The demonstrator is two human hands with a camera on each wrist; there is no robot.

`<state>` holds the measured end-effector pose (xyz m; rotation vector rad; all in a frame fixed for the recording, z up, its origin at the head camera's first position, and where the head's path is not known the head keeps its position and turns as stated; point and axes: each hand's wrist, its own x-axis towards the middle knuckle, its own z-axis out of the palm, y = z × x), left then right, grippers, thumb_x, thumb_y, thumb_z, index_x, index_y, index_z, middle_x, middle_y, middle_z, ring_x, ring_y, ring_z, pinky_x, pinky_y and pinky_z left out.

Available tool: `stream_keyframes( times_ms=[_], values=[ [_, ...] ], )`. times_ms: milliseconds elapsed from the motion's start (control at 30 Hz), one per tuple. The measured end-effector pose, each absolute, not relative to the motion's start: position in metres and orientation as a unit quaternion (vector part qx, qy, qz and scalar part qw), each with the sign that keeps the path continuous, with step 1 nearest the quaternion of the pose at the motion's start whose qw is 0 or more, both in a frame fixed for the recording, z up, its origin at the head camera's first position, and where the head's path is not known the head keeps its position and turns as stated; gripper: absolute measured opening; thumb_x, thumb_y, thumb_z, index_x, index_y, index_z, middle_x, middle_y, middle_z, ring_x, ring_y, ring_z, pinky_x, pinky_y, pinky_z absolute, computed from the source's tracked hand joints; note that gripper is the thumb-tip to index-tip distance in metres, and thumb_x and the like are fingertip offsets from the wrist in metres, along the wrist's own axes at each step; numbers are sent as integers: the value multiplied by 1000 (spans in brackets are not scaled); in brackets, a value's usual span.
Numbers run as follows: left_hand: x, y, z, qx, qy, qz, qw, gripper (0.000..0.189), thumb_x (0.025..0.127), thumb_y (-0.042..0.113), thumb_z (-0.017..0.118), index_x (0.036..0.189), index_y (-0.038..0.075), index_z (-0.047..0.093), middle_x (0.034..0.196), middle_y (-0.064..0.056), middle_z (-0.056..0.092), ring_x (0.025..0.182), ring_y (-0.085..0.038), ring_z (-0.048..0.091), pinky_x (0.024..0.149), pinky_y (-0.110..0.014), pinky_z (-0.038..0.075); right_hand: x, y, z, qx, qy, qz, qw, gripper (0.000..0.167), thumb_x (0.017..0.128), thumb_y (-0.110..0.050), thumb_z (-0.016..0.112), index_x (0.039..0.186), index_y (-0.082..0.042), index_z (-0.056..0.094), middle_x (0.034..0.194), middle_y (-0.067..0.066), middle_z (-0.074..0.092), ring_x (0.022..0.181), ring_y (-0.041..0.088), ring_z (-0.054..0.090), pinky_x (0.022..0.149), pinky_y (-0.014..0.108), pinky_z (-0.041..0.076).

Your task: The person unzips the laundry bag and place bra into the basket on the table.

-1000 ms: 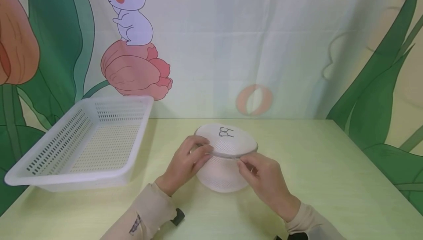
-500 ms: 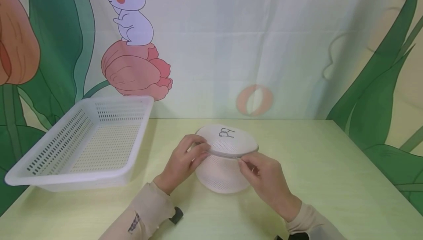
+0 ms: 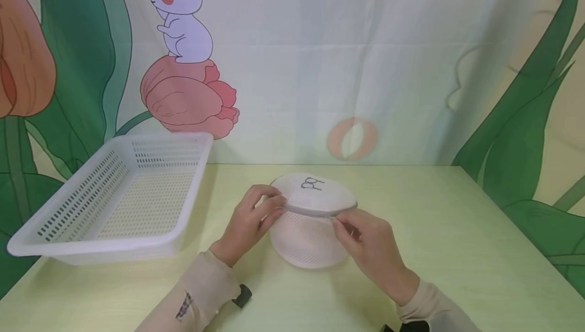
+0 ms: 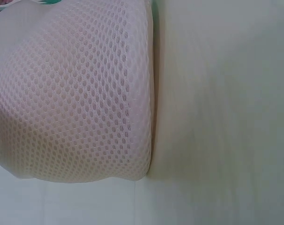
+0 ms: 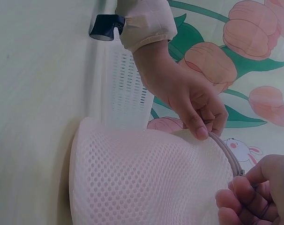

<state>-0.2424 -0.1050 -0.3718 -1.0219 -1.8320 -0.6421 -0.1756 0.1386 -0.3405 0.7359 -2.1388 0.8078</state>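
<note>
A white mesh laundry bag (image 3: 308, 243) stands upright on the table, its domed top (image 3: 329, 195) bearing a dark outline motif. A grey zipper (image 3: 306, 212) runs across its front just below that top. At the left part of this seam, my left hand (image 3: 247, 223) pinches the bag's edge between thumb and fingers. Farther right, my right hand (image 3: 372, 243) pinches at the zipper pull (image 5: 241, 173), whose metal slider shows beside the fingertips in the right wrist view. Mesh fabric (image 4: 81, 93) fills much of the left wrist view, where the left hand itself is hidden. The bag's inside is not visible.
A white perforated plastic basket (image 3: 91, 248) sits at the left of the pale yellow-green table (image 3: 457, 251). Behind the table hangs a curtain (image 3: 283, 68) printed with tulips and a rabbit. Black straps circle both wrists.
My right hand has slid slightly right along the zipper with the pull. My left hand has shifted a little left along the seam. The bag stays about in place.
</note>
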Motion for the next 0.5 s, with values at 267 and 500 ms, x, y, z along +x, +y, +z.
stream_keyframes(
  times_ms=[267, 500],
  values=[
    [-245, -108, -374, -409, -747, -259, 456, 26, 97, 29, 52, 99, 6, 64, 101, -8, 59, 98, -23, 58, 86, -33, 52, -176, 141, -339, 276, -838, 318, 348, 13, 79, 3, 70, 75, -8, 66, 67, -3, 62, 61, -3, 51, 52, 12, 44],
    [-245, -109, -373, -407, -747, -258, 458, 27, 97, 30, 51, 99, 6, 64, 101, -8, 59, 97, -23, 58, 85, -32, 53, -179, 143, -339, 270, -836, 319, 356, 12, 78, 4, 70, 75, -7, 66, 65, -4, 61, 61, -3, 51, 52, 11, 43]
  ],
)
